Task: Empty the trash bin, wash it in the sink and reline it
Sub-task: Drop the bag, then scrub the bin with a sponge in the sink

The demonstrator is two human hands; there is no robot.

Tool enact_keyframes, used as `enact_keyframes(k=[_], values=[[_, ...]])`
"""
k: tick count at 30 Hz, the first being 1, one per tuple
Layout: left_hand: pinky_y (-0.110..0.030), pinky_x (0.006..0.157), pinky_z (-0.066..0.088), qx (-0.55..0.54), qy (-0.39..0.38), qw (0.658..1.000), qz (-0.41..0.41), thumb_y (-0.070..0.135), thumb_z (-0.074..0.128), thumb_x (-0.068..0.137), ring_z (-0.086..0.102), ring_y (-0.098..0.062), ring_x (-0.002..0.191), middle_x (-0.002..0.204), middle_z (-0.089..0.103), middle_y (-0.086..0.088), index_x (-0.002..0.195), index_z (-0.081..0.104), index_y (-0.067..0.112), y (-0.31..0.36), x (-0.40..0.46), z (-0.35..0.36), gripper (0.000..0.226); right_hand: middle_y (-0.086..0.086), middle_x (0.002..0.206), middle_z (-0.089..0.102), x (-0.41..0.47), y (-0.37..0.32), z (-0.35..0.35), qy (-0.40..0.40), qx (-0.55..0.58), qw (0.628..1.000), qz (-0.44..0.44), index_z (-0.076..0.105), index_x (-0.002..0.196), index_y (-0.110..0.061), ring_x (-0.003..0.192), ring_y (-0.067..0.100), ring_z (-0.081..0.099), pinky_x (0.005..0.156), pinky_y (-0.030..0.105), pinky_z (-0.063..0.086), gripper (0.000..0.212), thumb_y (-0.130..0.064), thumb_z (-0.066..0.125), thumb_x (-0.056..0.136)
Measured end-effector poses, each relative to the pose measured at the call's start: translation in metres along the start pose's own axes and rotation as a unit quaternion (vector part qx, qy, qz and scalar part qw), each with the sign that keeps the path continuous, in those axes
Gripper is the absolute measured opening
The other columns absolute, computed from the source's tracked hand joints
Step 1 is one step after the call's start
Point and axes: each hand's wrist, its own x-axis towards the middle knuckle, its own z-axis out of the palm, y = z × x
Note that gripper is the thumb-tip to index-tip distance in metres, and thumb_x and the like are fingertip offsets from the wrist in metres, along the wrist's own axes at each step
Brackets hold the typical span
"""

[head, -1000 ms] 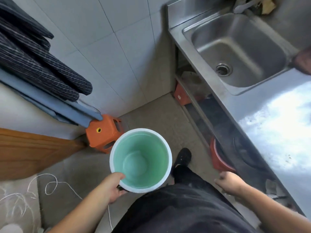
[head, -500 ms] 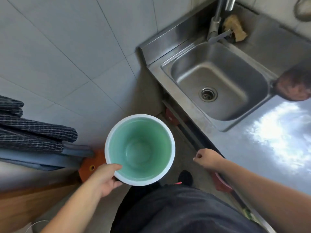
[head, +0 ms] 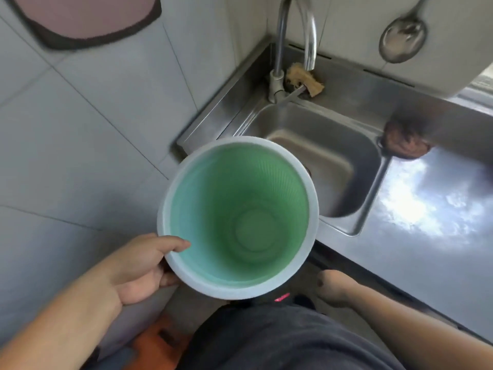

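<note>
Head view: bin (head: 240, 217) already emptied, rim gripped by left hand (head: 141, 265) beside sink (head: 354, 156); right hand (head: 333, 287) state unclear; washing, relining left.

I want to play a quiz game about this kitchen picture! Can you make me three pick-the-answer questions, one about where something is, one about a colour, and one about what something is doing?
1. Where is the scrubbing sponge?
A. in the bin
B. behind the sink, beside the tap's base
C. on the floor

2. What colour is the inside of the trash bin?
A. green
B. red
C. black

3. What is the left hand doing?
A. turning the tap
B. hanging free
C. gripping the bin's rim

Answers:
1 B, the sponge lies on the steel ledge by the tap, at the back of the sink.
2 A, the bin's walls and bottom are green under a white rim.
3 C, the thumb hooks over the rim and the fingers curl beneath it; the right hand holds nothing.
</note>
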Motion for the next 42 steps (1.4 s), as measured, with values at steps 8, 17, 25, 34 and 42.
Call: enact_keyframes(k=[8, 17, 25, 34, 42], values=[[-0.047, 0.084, 0.058, 0.06, -0.106, 0.993, 0.003, 0.004, 0.049, 0.096, 0.07, -0.027, 0.11, 0.119, 0.073, -0.011, 0.124, 0.064, 0.012, 0.105, 0.047, 0.019, 0.032, 0.007, 0.119, 0.067, 0.008, -0.07, -0.024, 0.042, 0.033, 0.999, -0.005, 0.065, 0.113, -0.014, 0.108, 0.031, 0.063, 0.083, 0.031, 0.048, 0.036, -0.037, 0.048, 0.09], [-0.046, 0.079, 0.059, 0.146, -0.141, 0.979, -0.024, 0.003, 0.048, 0.097, 0.064, -0.031, 0.117, 0.125, 0.068, -0.018, 0.124, 0.06, 0.004, 0.147, 0.101, 0.103, 0.03, 0.013, 0.117, 0.066, 0.018, -0.094, -0.047, 0.065, 0.041, 0.997, -0.014, 0.064, 0.107, -0.009, 0.107, 0.034, 0.062, 0.073, 0.031, 0.039, 0.035, -0.033, 0.049, 0.087], [-0.048, 0.07, 0.063, 0.151, -0.108, 0.982, -0.026, 0.002, 0.051, 0.097, 0.065, -0.032, 0.114, 0.129, 0.063, -0.02, 0.129, 0.056, 0.003, 0.166, 0.142, 0.172, 0.032, 0.015, 0.118, 0.067, 0.036, -0.069, -0.08, 0.036, 0.085, 0.996, -0.013, 0.064, 0.108, -0.007, 0.107, 0.035, 0.062, 0.078, 0.032, 0.043, 0.036, -0.034, 0.049, 0.088], [-0.038, 0.049, 0.06, 0.137, -0.019, 0.99, -0.025, 0.001, 0.05, 0.097, 0.068, -0.02, 0.077, 0.089, 0.069, -0.008, 0.1, 0.059, 0.012, 0.178, 0.205, 0.198, 0.014, 0.016, 0.116, 0.067, 0.046, -0.056, -0.098, -0.003, 0.117, 0.992, -0.048, 0.065, 0.101, -0.009, 0.105, 0.034, 0.061, 0.081, 0.033, 0.045, 0.034, -0.037, 0.051, 0.089], [-0.04, 0.052, 0.061, 0.126, 0.0, 0.99, -0.066, 0.0, 0.051, 0.096, 0.07, -0.025, 0.081, 0.093, 0.072, -0.012, 0.101, 0.061, 0.01, 0.178, 0.262, 0.17, 0.014, -0.003, 0.1, 0.071, 0.034, -0.069, -0.159, 0.071, 0.24, 0.964, -0.085, 0.067, 0.096, -0.021, 0.093, 0.018, 0.063, 0.078, 0.029, 0.05, 0.023, -0.037, 0.053, 0.089]])
